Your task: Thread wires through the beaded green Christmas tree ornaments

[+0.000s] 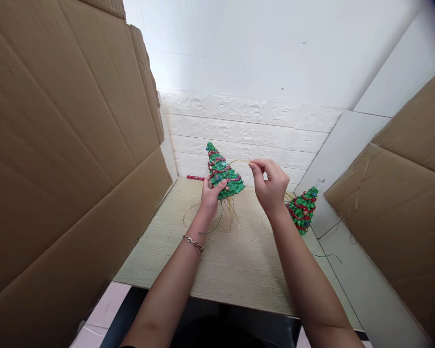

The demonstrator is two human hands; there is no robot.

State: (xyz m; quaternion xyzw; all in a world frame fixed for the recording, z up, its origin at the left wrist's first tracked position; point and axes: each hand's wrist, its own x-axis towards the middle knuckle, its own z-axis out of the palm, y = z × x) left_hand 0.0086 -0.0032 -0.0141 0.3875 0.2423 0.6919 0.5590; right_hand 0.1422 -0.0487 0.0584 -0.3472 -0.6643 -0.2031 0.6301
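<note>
My left hand (210, 194) is closed around the base of a small green beaded Christmas tree (223, 170) trimmed with red garland, held upright above the light wooden tabletop (232, 261). Loose gold and green wire ends (224, 215) hang from under the tree. My right hand (271, 183) pinches a thin gold wire (239, 161) that arcs from the tree's right side to my fingertips. A second, similar small tree (302, 209) lies tilted on the table just right of my right wrist.
Tall cardboard sheets stand on the left (65, 159) and right (402, 208). A white brick-textured wall (246, 125) closes the back. A red pen-like object (195, 178) lies at the table's far left. A thin green wire (326, 255) lies on the white surface at right.
</note>
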